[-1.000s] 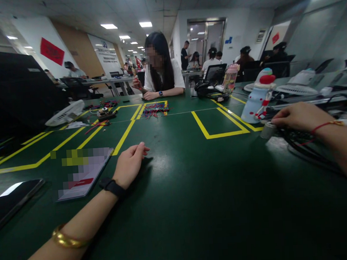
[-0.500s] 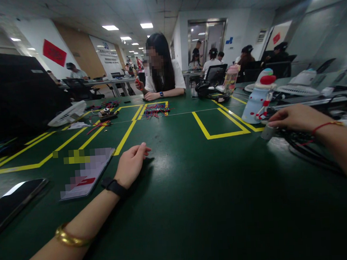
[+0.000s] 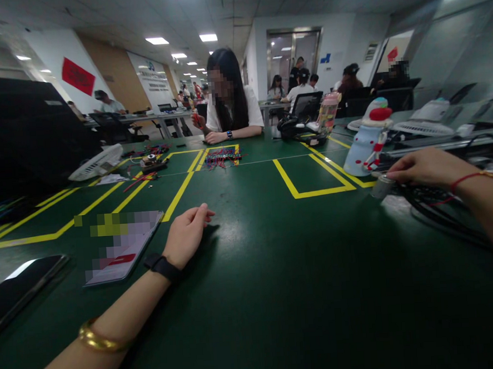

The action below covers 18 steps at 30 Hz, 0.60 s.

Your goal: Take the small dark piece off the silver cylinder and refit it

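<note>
At the near left, a gold bangle [image 3: 98,339] circles the person's left forearm, and a black phone [image 3: 29,289] lies on the green table [image 3: 285,265]. Between that phone and the left hand [image 3: 186,234] lies a second phone [image 3: 124,253], its screen partly pixelated. The left hand rests on the tabletop left of the middle, a black wristband [image 3: 163,266] at its wrist; its fingers curl loosely with the thumb above them, and whether they press together I cannot tell.

On the right, the right hand [image 3: 427,168], with a red cord [image 3: 466,179] round the wrist, pinches a small grey cylinder [image 3: 382,188] by its upper end. The cylinder leans slightly, just nearer than a pale blue bottle [image 3: 356,151]; whether its lower end touches the table cannot be told. Black cables [image 3: 434,216] lie looped beside the right forearm.

Farther off, yellow tape [image 3: 324,192] marks out shapes on the table. Left of the middle lies a tangle of red and blue wires [image 3: 221,157]; a white fan [image 3: 97,162] is farther left, near a large dark panel [image 3: 21,131]. Toward the far right stands a pink-topped bottle [image 3: 329,114].

At the far edge sits a co-worker [image 3: 252,109] in a white top, one hand round a reddish object [image 3: 194,116]. Beyond, other people [image 3: 300,92] sit at desks.
</note>
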Each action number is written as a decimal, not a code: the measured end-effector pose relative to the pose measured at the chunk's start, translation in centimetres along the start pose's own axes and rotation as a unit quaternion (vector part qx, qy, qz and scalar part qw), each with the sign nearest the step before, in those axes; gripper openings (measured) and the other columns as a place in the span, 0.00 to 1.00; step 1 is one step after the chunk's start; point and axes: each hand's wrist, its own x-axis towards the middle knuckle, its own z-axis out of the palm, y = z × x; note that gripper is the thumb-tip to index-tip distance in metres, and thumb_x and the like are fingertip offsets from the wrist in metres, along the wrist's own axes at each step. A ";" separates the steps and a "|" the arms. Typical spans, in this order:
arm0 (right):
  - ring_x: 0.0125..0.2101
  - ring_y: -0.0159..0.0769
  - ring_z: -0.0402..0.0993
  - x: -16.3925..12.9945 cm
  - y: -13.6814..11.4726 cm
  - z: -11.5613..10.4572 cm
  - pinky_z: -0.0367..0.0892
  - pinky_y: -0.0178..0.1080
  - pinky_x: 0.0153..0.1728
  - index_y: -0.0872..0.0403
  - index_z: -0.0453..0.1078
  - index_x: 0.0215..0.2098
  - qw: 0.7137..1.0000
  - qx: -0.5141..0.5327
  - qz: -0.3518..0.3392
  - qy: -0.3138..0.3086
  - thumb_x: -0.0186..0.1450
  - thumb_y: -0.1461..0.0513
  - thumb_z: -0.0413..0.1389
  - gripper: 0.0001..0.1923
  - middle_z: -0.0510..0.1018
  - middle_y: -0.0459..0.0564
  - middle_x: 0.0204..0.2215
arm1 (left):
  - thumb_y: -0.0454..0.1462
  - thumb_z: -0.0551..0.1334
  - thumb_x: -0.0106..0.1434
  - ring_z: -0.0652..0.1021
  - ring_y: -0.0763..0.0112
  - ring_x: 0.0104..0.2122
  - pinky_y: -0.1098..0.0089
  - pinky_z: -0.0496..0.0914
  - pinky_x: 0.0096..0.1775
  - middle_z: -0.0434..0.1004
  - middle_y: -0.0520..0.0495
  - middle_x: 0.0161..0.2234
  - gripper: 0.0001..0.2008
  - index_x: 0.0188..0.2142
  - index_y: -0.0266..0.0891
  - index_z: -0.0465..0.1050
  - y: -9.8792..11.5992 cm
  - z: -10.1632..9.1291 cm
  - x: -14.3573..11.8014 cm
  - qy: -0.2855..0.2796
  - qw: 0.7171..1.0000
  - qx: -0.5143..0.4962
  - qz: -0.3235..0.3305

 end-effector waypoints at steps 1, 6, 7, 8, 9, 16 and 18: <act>0.25 0.32 0.67 0.1 0.1 0.0 0.60 0.36 0.31 0.57 0.75 0.37 1.000 -0.004 0.004 -0.004 0.54 0.54 0.58 0.17 0.76 0.52 0.28 | 0.54 0.48 0.61 0.74 0.65 0.30 0.69 0.65 0.33 0.77 0.48 0.30 0.26 0.35 0.39 0.76 0.0 0.0 0.0 0.000 1.000 -0.002 0.000; 0.29 0.34 0.69 0.6 0.6 0.2 0.61 0.36 0.29 0.57 0.73 0.39 0.998 0.049 -0.005 -0.029 0.52 0.56 0.60 0.18 0.77 0.53 0.32 | 0.53 0.48 0.61 0.74 0.65 0.31 0.69 0.65 0.33 0.77 0.48 0.31 0.25 0.35 0.39 0.76 0.0 0.0 0.0 -0.005 1.000 -0.006 -0.001; 0.30 0.35 0.69 0.6 0.7 0.3 0.62 0.36 0.29 0.57 0.73 0.40 0.997 0.066 -0.013 -0.033 0.50 0.55 0.61 0.21 0.77 0.55 0.33 | 0.54 0.48 0.61 0.74 0.65 0.31 0.69 0.65 0.33 0.77 0.48 0.31 0.25 0.35 0.39 0.76 0.0 -0.1 -0.1 -0.006 1.000 -0.004 -0.001; 0.30 0.36 0.70 0.5 0.6 0.4 0.62 0.36 0.28 0.57 0.72 0.40 0.996 0.076 -0.022 -0.037 0.48 0.54 0.62 0.23 0.76 0.56 0.35 | 0.54 0.48 0.61 0.74 0.65 0.31 0.69 0.64 0.34 0.77 0.48 0.31 0.25 0.35 0.39 0.76 0.0 -0.1 -0.1 -0.007 1.000 -0.002 -0.001; 0.31 0.37 0.70 0.4 0.5 0.5 0.62 0.36 0.28 0.57 0.72 0.40 0.996 0.075 -0.031 -0.040 0.46 0.53 0.63 0.25 0.76 0.57 0.36 | 0.54 0.48 0.61 0.74 0.65 0.31 0.69 0.64 0.34 0.77 0.48 0.31 0.25 0.35 0.39 0.76 0.0 -0.1 -0.1 -0.007 1.000 0.000 0.000; 0.33 0.39 0.69 -0.2 -1.1 0.7 0.60 0.39 0.34 0.57 0.71 0.31 0.994 -0.087 -0.070 0.018 0.46 0.51 0.63 0.21 0.76 0.56 0.32 | 0.54 0.48 0.61 0.74 0.65 0.31 0.68 0.64 0.33 0.77 0.48 0.31 0.25 0.35 0.39 0.76 0.0 0.0 -0.1 -0.006 1.000 0.006 0.001; 0.34 0.38 0.70 -0.7 -2.1 0.7 0.60 0.39 0.36 0.58 0.71 0.33 0.994 -0.044 -0.096 0.035 0.48 0.51 0.62 0.21 0.76 0.55 0.34 | 0.53 0.48 0.61 0.74 0.65 0.31 0.68 0.64 0.33 0.77 0.47 0.30 0.25 0.35 0.39 0.76 0.0 0.0 0.0 -0.003 1.000 0.006 -0.001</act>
